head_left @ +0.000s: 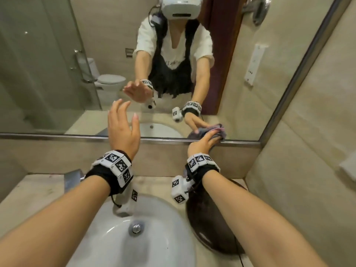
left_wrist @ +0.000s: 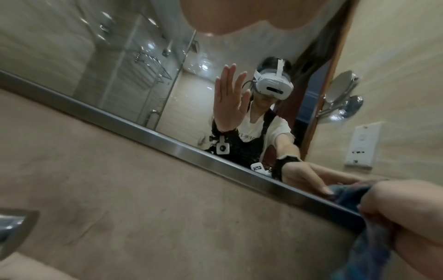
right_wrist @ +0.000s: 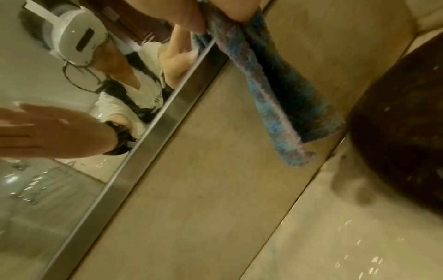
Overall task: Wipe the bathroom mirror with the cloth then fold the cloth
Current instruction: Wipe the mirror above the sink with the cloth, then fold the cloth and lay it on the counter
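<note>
The bathroom mirror fills the wall above the counter, edged by a steel frame. My right hand grips a bunched blue-purple cloth and holds it against the mirror's bottom edge, right of centre. In the right wrist view the cloth hangs from my fingers down over the frame and the wall strip below. In the left wrist view the cloth sits in that hand. My left hand is raised in front of the glass, fingers spread and empty; I cannot tell if it touches.
A white sink lies under my arms, with a chrome tap at its back left. A dark brown round object lies on the counter under my right forearm. The side wall stands close on the right.
</note>
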The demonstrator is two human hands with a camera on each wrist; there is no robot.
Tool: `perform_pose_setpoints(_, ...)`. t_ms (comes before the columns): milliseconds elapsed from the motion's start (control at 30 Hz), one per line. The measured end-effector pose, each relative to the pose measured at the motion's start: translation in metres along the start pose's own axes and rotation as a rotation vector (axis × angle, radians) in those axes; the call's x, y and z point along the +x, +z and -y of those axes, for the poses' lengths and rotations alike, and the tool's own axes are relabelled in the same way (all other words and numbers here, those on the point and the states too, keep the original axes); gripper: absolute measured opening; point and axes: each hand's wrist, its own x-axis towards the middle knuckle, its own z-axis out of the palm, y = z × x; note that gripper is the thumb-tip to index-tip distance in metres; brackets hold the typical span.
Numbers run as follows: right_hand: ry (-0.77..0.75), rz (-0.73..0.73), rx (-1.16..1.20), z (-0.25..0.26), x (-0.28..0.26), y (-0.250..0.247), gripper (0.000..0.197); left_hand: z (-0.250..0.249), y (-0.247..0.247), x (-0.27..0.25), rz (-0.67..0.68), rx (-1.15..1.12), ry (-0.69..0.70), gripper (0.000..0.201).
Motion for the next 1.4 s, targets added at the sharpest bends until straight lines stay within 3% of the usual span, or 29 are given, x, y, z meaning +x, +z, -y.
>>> perform_pose_setpoints(233,0.09,0.026,0.052,0.062,-0.06,0.059,0.076,0.05,-0.065,0.025,-0.077,0.03,0.005,0.042)
perform_pose_setpoints(433,0.111,0.008,0.047,0.122,-0.13,0.13,0.074,0.136,-0.148,0.047,-0.156,0.072,-0.072,0.039)
perform_pose_setpoints(667,0.104,0.132,0.043,0.213,-0.242,0.227,0.069,0.249,-0.256,0.066,-0.219,0.121,-0.148,0.045)
perform_pose_setpoints(800,0.19,0.163,0.047,0.263,-0.287,0.266,0.065,0.294,-0.299,0.069,-0.257,0.151,-0.195,0.045)
perform_pose_setpoints(867,0.221,0.199,0.028,0.279,-0.305,0.281,0.069,0.303,-0.31,0.07,-0.237,0.154,-0.172,0.044)
perform_pose_setpoints(1033,0.176,0.46,-0.039,0.313,-0.349,0.303,0.068,0.305,-0.318,0.07,-0.21,0.128,-0.107,0.041)
perform_pose_setpoints(1133,0.158,0.506,-0.085,0.32,-0.359,0.302,0.066,0.303,-0.318,0.071,-0.217,0.11,-0.118,0.041)
perform_pose_setpoints(1267,0.034,0.6,-0.121,0.307,-0.345,0.29,0.064,0.3,-0.318,0.07,-0.198,0.087,-0.125,0.041)
perform_pose_setpoints(1400,-0.196,0.912,-0.097,0.29,-0.318,0.253,0.044,0.289,-0.309,0.069,-0.191,0.046,-0.141,0.043)
